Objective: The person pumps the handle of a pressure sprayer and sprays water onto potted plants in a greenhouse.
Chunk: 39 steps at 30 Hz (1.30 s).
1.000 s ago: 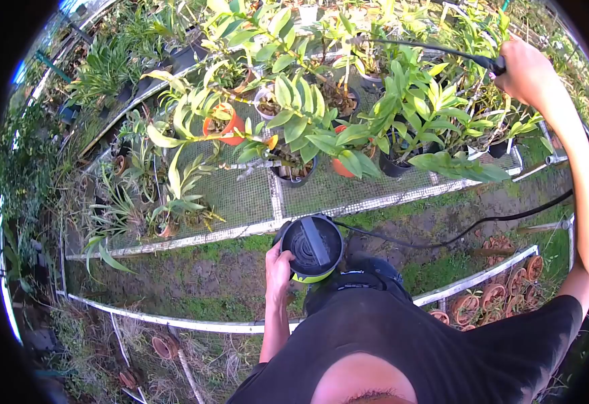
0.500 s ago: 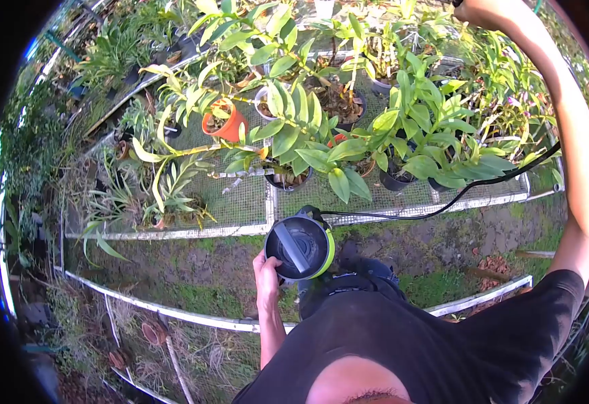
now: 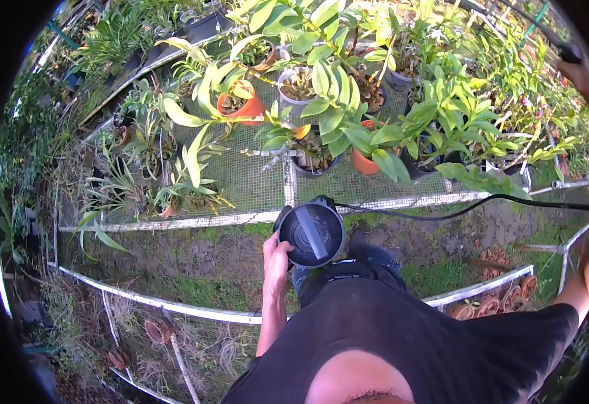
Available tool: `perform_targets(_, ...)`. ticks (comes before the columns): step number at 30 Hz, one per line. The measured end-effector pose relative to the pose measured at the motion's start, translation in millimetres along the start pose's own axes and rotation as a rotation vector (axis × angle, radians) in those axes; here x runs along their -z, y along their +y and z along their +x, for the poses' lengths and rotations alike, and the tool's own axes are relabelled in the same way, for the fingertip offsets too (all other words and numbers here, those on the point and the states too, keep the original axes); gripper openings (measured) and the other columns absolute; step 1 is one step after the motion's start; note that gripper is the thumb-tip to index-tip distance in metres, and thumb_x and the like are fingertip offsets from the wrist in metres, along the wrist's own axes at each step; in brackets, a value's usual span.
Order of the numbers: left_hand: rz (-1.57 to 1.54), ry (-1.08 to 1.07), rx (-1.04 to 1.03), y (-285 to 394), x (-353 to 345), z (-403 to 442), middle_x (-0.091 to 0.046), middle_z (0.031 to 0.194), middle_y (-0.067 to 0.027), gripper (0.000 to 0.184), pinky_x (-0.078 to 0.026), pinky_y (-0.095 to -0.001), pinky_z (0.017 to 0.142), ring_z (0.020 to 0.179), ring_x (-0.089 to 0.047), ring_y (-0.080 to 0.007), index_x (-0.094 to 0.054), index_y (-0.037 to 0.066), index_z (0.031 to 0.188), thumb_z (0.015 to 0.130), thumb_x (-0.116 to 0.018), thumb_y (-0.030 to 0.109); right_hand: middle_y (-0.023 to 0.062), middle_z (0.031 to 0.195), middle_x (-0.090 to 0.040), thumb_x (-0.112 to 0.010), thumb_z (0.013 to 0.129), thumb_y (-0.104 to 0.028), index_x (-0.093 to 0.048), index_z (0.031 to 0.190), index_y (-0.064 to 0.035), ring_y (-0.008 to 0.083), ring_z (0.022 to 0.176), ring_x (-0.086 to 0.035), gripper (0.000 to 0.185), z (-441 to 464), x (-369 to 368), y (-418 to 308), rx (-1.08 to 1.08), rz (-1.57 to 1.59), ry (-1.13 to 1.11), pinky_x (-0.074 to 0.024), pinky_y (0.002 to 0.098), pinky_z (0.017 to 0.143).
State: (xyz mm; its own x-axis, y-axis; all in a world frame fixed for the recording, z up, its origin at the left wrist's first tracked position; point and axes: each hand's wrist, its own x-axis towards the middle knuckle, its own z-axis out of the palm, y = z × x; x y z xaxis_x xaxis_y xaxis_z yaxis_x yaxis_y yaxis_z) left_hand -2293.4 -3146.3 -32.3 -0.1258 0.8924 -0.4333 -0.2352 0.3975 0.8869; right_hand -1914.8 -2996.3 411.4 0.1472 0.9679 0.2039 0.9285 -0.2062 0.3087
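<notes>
My left hand is closed on the rim of a round dark container with a grey bar across its top, held in front of my waist. At the far right, my right hand grips the dark handle of a thin wand, which reaches up and left past the top edge. A black hose runs from the container toward my right arm. Leafy potted plants lie beyond the container, among them an orange pot and a white pot.
A mesh bench with a white frame edge holds the plants. Behind the container is a mossy ground strip. Another white rail runs nearer me, with terracotta pots at the right and a clay pot at the left.
My right hand and the wand have swung out and down to the far right after rising toward the top edge. The container has shifted slightly right in my left hand.
</notes>
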Motion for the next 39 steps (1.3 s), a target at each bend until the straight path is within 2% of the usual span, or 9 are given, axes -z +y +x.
perform_targets(10,0.255,-0.246,-0.024,20,86,26,-0.067,0.085,-0.005,0.047,-0.046,-0.0261,0.073,0.075,-0.058,-0.0122,-0.064,-0.005,0.114,0.07,-0.047,0.0,0.0207,0.08,-0.071,-0.079,0.075,-0.024,-0.074,0.095,-0.0027,0.0328,0.077,-0.071,0.029,-179,80,-95,0.007,-0.064,-0.331,-0.0552,0.0418,0.074)
perform_targets(15,0.376,-0.252,0.004,25,109,23,-0.068,0.085,-0.0059,0.051,-0.046,-0.0272,0.074,0.076,-0.059,-0.0137,-0.063,-0.003,0.118,0.07,-0.047,0.002,0.0154,0.085,-0.07,-0.079,0.075,-0.019,-0.07,0.097,-0.0063,0.0276,0.076,-0.068,0.027,-237,65,-84,0.253,0.057,0.067,-0.0533,0.0389,0.073)
perform_targets(19,0.316,-0.238,0.0,15,124,14,-0.068,0.086,-0.0067,0.053,-0.046,-0.0267,0.075,0.078,-0.059,-0.0139,-0.063,-0.004,0.12,0.07,-0.047,0.002,0.0119,0.088,-0.059,-0.081,0.068,-0.009,-0.055,0.095,-0.0042,0.0325,0.078,-0.055,0.038,-249,3,-55,0.318,0.099,0.094,-0.0448,0.0409,0.071)
perform_targets(24,0.189,-0.161,-0.047,10,131,-10,-0.068,0.094,-0.0066,0.053,-0.047,-0.0259,0.078,0.082,-0.06,-0.0133,-0.062,-0.006,0.121,0.071,-0.044,-0.004,0.0125,0.089,-0.057,-0.082,0.069,-0.009,-0.055,0.104,-0.0053,0.0309,0.085,-0.057,0.044,-254,-23,-39,0.33,0.176,0.088,-0.0455,0.0415,0.077)
perform_targets(27,0.21,-0.168,-0.073,11,140,-16,-0.068,0.094,-0.0062,0.052,-0.047,-0.0248,0.077,0.081,-0.059,-0.012,-0.062,-0.006,0.12,0.071,-0.043,-0.005,0.0132,0.091,-0.057,-0.083,0.066,-0.009,-0.054,0.101,-0.0061,0.0363,0.088,-0.056,0.045,-259,-48,-41,0.307,0.075,0.011,-0.0448,0.0442,0.08)
perform_targets(28,0.197,-0.127,-0.099,16,136,-20,-0.067,0.085,-0.0047,0.043,-0.046,-0.0225,0.065,0.068,-0.058,-0.0098,-0.064,-0.007,0.107,0.069,-0.044,-0.004,0.0128,0.09,-0.057,-0.082,0.066,-0.009,-0.055,0.1,-0.0062,0.0356,0.088,-0.056,0.043,-260,-54,-42,0.302,0.086,0.04,-0.0451,0.0442,0.079)
perform_targets(29,0.185,-0.137,-0.089,19,136,-21,-0.067,0.088,-0.005,0.046,-0.046,-0.023,0.068,0.071,-0.058,-0.0103,-0.063,-0.007,0.111,0.07,-0.043,-0.005,0.0123,0.09,-0.057,-0.082,0.067,-0.008,-0.055,0.098,-0.0063,0.0349,0.087,-0.057,0.041,-261,-57,-43,0.295,0.098,0.071,-0.0454,0.0442,0.078)
perform_targets(37,0.191,-0.16,-0.096,39,162,-9,-0.069,0.096,-0.007,0.049,-0.047,-0.0254,0.079,0.083,-0.061,-0.0128,-0.062,-0.007,0.116,0.071,-0.043,-0.004,0.0113,0.088,-0.056,-0.08,0.07,-0.006,-0.058,0.101,-0.0054,0.0305,0.082,-0.056,0.038,-297,-7,-59,0.25,0.24,0.114,-0.0458,0.038,0.076)
perform_targets(39,0.171,-0.165,-0.081,45,172,-5,-0.069,0.096,-0.0074,0.049,-0.048,-0.0253,0.079,0.083,-0.061,-0.013,-0.062,-0.006,0.116,0.071,-0.043,-0.005,0.0112,0.088,-0.054,-0.079,0.071,-0.005,-0.058,0.102,-0.0051,0.0292,0.08,-0.055,0.038,-310,9,-80,0.111,0.356,0.123,-0.0453,0.0369,0.075)
